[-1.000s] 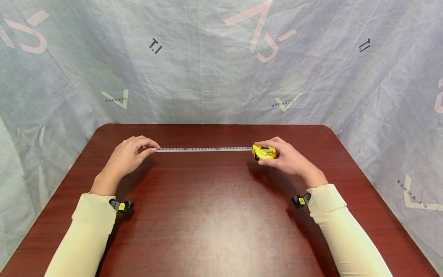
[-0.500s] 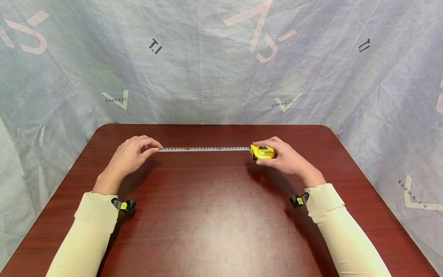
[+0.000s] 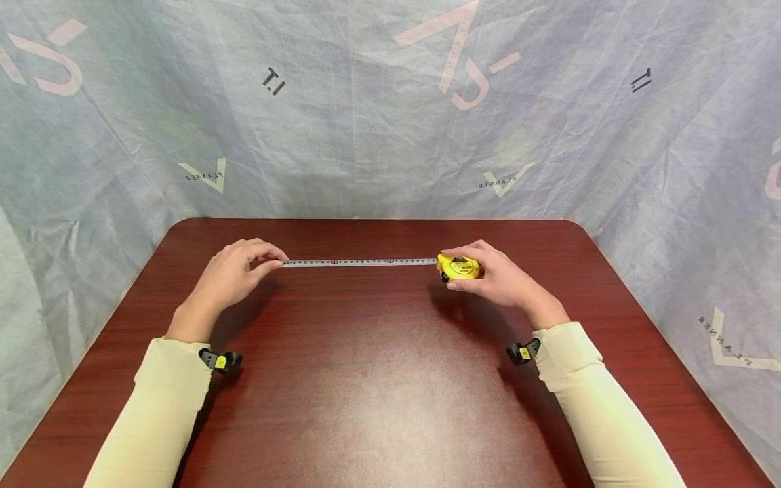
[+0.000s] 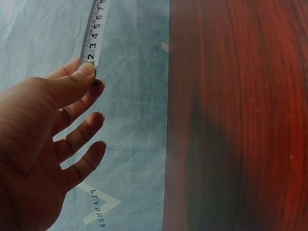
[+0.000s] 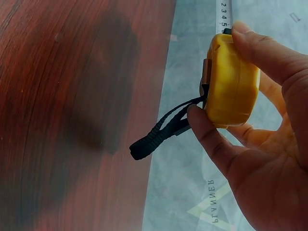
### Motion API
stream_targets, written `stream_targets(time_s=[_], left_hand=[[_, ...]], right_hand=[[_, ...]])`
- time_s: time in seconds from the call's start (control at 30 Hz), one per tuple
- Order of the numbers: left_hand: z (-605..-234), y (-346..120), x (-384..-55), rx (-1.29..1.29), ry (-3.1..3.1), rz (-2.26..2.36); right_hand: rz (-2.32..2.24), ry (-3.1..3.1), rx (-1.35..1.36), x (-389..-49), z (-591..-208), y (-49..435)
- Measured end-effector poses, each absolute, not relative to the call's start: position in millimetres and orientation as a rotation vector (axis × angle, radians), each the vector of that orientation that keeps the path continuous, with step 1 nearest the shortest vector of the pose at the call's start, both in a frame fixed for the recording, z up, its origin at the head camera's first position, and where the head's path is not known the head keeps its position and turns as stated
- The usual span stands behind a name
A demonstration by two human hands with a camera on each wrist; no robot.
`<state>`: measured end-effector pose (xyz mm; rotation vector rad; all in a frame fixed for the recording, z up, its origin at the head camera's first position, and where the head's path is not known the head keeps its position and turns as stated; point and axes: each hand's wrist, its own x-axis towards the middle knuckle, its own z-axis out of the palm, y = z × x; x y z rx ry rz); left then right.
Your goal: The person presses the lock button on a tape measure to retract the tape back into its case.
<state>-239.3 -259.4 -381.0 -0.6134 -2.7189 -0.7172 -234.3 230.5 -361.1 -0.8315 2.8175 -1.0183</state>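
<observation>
A grey backdrop cloth (image 3: 354, 115) stands behind the brown counter (image 3: 390, 379). Above the counter, the right hand (image 3: 503, 274) grips the tape measure case (image 3: 460, 268), fingers parted to the width of the case. The left hand (image 3: 234, 271) pinches the free end of the blade (image 3: 360, 263), two fingers closed, the others loosely spread. Status: the blade is drawn out and spans nearly straight between both hands; judged by this, its return into the case is not complete. Blade-to-counter clearance is hard to judge. A black strap (image 5: 147, 147) hangs from the case.
</observation>
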Motion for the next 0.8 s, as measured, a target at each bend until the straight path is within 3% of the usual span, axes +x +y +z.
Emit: stream_targets(time_s=[0.8], left_hand=[[-380, -251, -241, -0.607, -2.744, -0.739]], right_hand=[[-1.043, 2.772, -0.832, -235, -359, 214]])
